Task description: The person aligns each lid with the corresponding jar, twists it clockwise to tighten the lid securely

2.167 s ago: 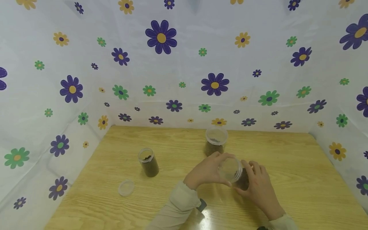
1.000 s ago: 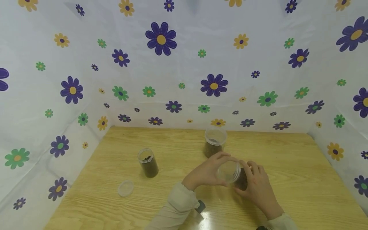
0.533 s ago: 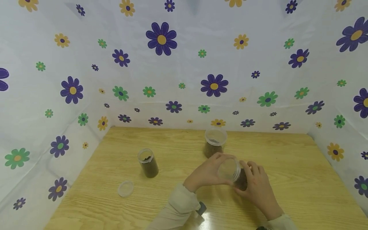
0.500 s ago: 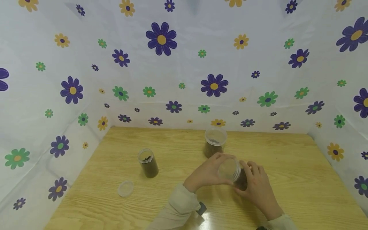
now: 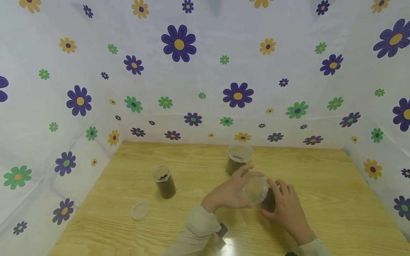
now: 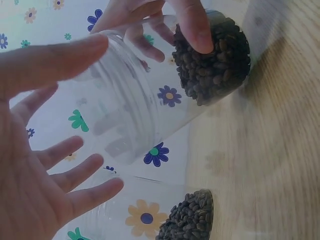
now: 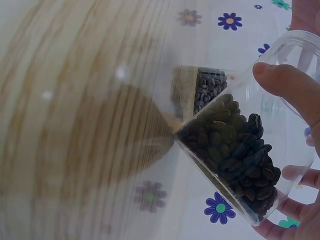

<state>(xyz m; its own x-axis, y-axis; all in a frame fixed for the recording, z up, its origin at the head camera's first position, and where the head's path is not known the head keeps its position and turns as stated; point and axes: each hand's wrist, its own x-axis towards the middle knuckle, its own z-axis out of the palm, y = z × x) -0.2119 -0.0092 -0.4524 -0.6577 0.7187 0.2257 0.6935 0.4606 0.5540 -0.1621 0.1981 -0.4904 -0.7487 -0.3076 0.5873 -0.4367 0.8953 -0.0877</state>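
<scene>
My right hand (image 5: 285,208) grips a clear plastic jar (image 7: 240,165) partly filled with dark beans. The jar leans to the left, its bottom edge at the tabletop, as the right wrist view shows. Its ribbed clear lid (image 6: 117,92) faces my left hand (image 5: 227,193). That hand's fingers are spread around the lid, with the thumb (image 6: 75,57) right at its rim and the other fingers stretched out apart from it. Behind my left hand stands another clear jar (image 5: 234,166) with dark contents, partly hidden by the fingers.
A narrower, uncovered jar (image 5: 167,188) of dark contents stands upright on the left side of the wooden table (image 5: 304,167). A loose clear lid (image 5: 139,210) lies flat in front of it. White flower-printed cloth (image 5: 205,71) encloses the back and sides.
My left hand's fingers have loosened and spread away from the lid, which they held closely before. My right hand keeps its grip on the tilted jar, nearly still.
</scene>
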